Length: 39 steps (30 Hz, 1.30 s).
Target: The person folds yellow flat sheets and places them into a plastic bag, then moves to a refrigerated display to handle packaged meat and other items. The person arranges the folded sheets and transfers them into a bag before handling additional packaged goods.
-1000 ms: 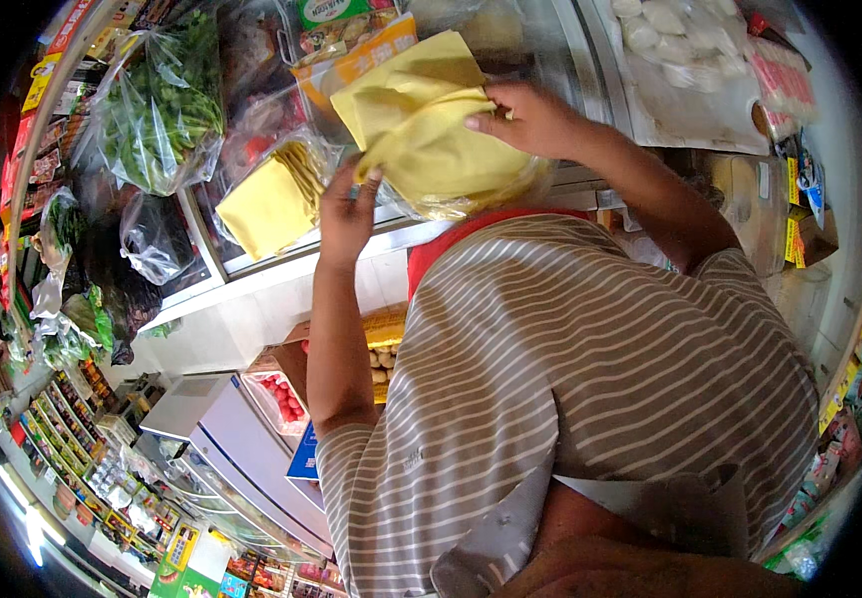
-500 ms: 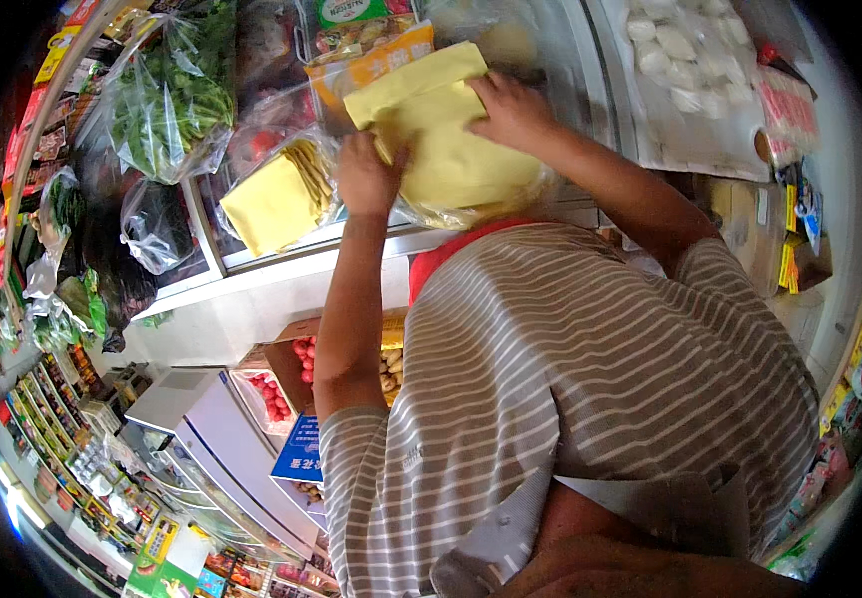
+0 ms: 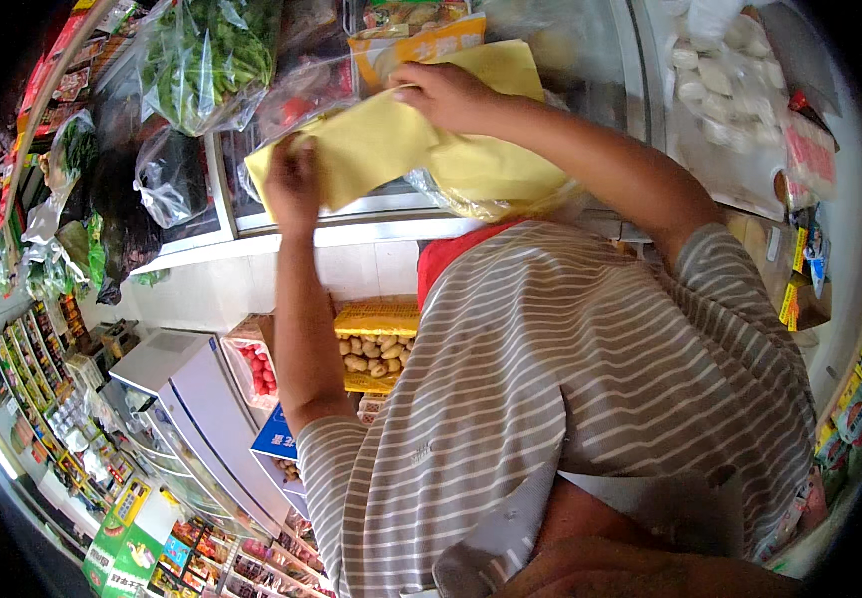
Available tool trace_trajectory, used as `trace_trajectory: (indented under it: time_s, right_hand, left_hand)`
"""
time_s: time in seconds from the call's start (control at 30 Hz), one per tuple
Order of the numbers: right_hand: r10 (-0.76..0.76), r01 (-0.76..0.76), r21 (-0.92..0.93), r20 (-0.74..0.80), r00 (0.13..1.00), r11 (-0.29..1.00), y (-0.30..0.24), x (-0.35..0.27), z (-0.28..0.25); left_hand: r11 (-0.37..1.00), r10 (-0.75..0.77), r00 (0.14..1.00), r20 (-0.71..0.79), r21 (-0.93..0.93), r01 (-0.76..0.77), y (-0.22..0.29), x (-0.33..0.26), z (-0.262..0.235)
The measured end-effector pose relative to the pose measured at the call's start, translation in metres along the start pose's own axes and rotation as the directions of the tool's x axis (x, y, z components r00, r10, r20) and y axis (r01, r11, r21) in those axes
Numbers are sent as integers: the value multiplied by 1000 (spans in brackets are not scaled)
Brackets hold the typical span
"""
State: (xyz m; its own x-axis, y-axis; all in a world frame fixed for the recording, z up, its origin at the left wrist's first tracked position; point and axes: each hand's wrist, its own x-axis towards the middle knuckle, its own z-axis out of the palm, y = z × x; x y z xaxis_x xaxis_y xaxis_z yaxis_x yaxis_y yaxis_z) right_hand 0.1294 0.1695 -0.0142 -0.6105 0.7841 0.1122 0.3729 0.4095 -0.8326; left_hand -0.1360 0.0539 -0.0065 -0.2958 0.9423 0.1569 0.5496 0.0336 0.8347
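A thin, pliable yellow sheet (image 3: 366, 145), which looks like a bean curd sheet, stretches between my two hands. My left hand (image 3: 294, 184) is closed on its left end, low over the counter edge. At the upper right corner of the sheet, my right hand (image 3: 441, 95) pinches the edge between thumb and fingers. To the right, a stack of the same yellow sheets (image 3: 511, 169) rests on clear plastic wrap on the glass counter. The folded yellow bundle on the left is hidden behind the held sheet and my left hand.
Behind the sheet lies an orange and white packet (image 3: 441, 42). Bagged greens (image 3: 206, 70) and a dark bagged item (image 3: 172, 179) are at the left. White rounded pieces under plastic (image 3: 720, 75) sit at the right. Below the counter stands a yellow crate of potatoes (image 3: 376, 354).
Both hands have moved left, and a sheet that lay on the stack is now lifted and spread across toward the left, covering the folded bundle. The view has shifted slightly.
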Motion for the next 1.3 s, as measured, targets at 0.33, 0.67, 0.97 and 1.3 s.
trace_trajectory:
  time_s: [0.33,0.67,0.97,1.3]
  right_hand:
    - [194,-69,-428,256,947,901,67,-113,-47]
    - [206,48,-657,304,930,753,91,-219,-65]
    - [84,71,-582,236,968,810,88,-210,-61]
    - [205,97,-638,383,900,764,97,-213,-68]
  left_hand:
    - [941,283,905,316,93,-327,-1,-48,68]
    - [824,210,635,743,215,-524,32,-92,172]
    - [845,321,947,0,451,-287,-25,-10,191]
    - [769,91,839,537,497,-401,-22,92,201]
